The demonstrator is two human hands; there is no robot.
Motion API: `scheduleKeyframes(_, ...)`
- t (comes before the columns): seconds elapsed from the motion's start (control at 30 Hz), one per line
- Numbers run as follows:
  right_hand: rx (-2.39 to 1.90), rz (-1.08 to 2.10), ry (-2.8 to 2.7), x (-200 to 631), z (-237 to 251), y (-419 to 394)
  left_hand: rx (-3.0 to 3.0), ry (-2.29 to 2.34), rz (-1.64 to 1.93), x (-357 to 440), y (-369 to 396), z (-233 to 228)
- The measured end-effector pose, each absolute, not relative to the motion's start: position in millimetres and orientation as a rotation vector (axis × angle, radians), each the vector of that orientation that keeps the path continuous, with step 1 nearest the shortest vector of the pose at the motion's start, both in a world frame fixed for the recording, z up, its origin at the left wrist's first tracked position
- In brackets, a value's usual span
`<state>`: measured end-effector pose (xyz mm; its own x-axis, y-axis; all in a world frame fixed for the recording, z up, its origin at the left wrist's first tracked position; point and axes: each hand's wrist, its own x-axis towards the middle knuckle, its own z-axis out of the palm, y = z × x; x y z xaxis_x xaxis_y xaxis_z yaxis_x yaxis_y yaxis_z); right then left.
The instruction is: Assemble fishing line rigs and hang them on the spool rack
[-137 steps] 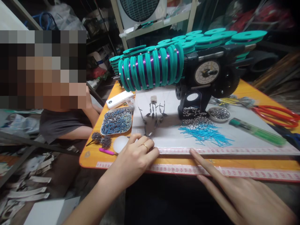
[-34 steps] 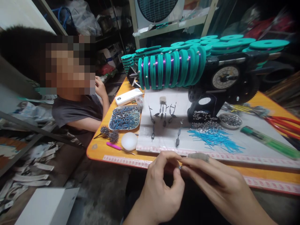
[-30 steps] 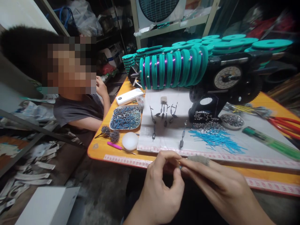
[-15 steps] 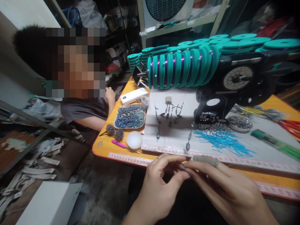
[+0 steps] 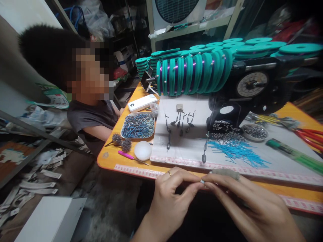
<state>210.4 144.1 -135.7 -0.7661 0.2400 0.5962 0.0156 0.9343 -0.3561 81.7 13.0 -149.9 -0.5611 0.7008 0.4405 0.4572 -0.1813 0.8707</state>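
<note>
At the near edge of an orange worktable point(image 5: 118, 160), a person's left hand point(image 5: 174, 201) and right hand point(image 5: 252, 205) meet fingertip to fingertip, both pinched shut on a tiny blue tube piece point(image 5: 202, 181) held between them, just off the table's front lip; the right index finger wears a grey wrap. Whether a thin line runs through the piece cannot be told. Beyond the hands on the table lie a white mat point(image 5: 186, 141), a scatter of blue tube pieces point(image 5: 234, 151) beside a heap of small metal beads point(image 5: 224, 132), a tray of blue-grey sleeves point(image 5: 138, 125) to the left, and a green lighter point(image 5: 290, 153) to the right. Behind stands a black winding machine point(image 5: 252, 90) carrying teal spools point(image 5: 191, 75). Another person in a dark shirt point(image 5: 88, 117) sits at the table's left end. The pinch looks slight: since the piece hangs over the edge, a slip would likely drop it to the cluttered floor.
</note>
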Motion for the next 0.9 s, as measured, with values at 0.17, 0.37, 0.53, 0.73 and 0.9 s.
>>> scheduleKeyframes(0.17,-0.190,0.431,-2.413,214.5,-139.8,144.4,1.353,1.895,1.836,83.0,14.7,-150.4)
scheduleKeyframes(0.37,-0.200,0.372,-2.392,213.1,-142.3,145.5,1.306,1.897,1.796,82.3,14.9,-148.0)
scheduleKeyframes(0.53,-0.230,0.421,-2.373,211.0,-142.2,143.8,1.290,1.894,1.805,84.0,14.4,-146.4)
scheduleKeyframes(0.73,-0.235,0.440,-2.395,215.4,-146.9,147.4,1.375,1.931,1.791,79.4,14.4,-146.4)
scheduleKeyframes(0.9,-0.392,0.250,-2.380,222.9,-154.5,158.2,1.646,2.083,1.670,49.6,16.2,-139.6)
